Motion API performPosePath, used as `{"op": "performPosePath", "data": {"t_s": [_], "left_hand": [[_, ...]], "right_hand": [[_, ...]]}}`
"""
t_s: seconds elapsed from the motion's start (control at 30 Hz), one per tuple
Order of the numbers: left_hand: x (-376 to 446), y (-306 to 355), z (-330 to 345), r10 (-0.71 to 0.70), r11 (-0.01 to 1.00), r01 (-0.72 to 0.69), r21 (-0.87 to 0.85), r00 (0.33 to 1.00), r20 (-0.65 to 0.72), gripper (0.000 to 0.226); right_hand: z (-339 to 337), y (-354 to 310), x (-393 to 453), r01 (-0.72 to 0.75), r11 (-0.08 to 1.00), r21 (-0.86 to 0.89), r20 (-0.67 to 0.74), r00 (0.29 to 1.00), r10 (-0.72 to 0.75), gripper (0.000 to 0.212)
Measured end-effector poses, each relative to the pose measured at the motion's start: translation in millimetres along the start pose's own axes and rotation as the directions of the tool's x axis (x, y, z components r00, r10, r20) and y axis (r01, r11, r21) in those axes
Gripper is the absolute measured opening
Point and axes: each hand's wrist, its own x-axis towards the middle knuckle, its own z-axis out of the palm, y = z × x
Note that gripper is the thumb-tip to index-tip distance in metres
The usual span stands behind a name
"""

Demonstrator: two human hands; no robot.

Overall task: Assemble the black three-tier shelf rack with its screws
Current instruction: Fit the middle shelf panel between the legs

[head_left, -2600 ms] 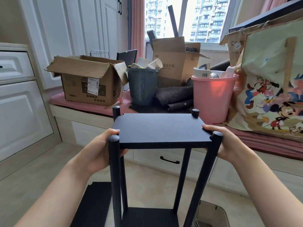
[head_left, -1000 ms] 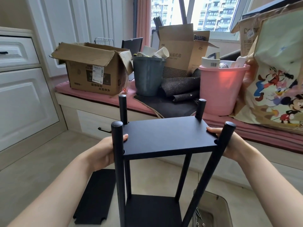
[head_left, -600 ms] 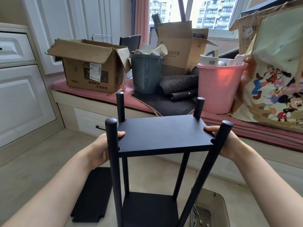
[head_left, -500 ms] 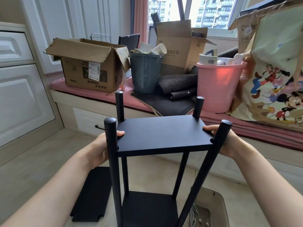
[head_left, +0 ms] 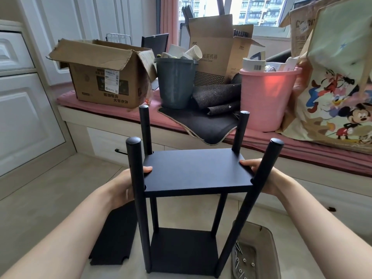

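Sliding the middle shelf (head_left: 196, 171) at frame centre, I keep it level; left hand (head_left: 122, 188) and right hand (head_left: 267, 178) grip its ends.

We are seeing the near posts (head_left: 138, 198) hiding part of each hand, and the screw tray (head_left: 269, 250) running off the bottom edge.

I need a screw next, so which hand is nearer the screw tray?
Right. The right hand holds the shelf board's right edge, above the screw tray; the left hand holds the opposite edge.
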Motion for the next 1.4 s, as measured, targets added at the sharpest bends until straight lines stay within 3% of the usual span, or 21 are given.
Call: {"op": "performPosePath", "data": {"t_s": [0.3,0.5,0.77,1.1,1.4], "left_hand": [[12,-9,-4,-0.033,0.999,0.033,0.024,0.999,0.006,0.024],[22,-13,-10,-0.016,1.0,0.015,0.018,0.998,0.057,0.044],[33,-25,-28,-0.133,0.974,0.112,0.196,0.986,0.096,0.063],[34,-33,-63,-0.193,0.981,0.191,0.034,0.979,0.069,0.054],[45,-28,-36,-0.206,0.966,0.194,-0.169,0.977,-0.059,0.058]], "right_hand": [[-1,20,10,-0.068,0.997,-0.021,-0.016,0.998,0.068,0.032],[-2,23,15,-0.052,0.999,-0.005,-0.018,0.999,0.051,0.032],[12,49,25,-0.095,0.995,-0.02,-0.123,0.988,0.092,0.034],[49,26,36,-0.023,1.0,-0.015,-0.184,0.983,0.02,0.025],[48,31,31,-0.088,0.992,0.093,-0.207,0.973,0.105,0.022]]}}
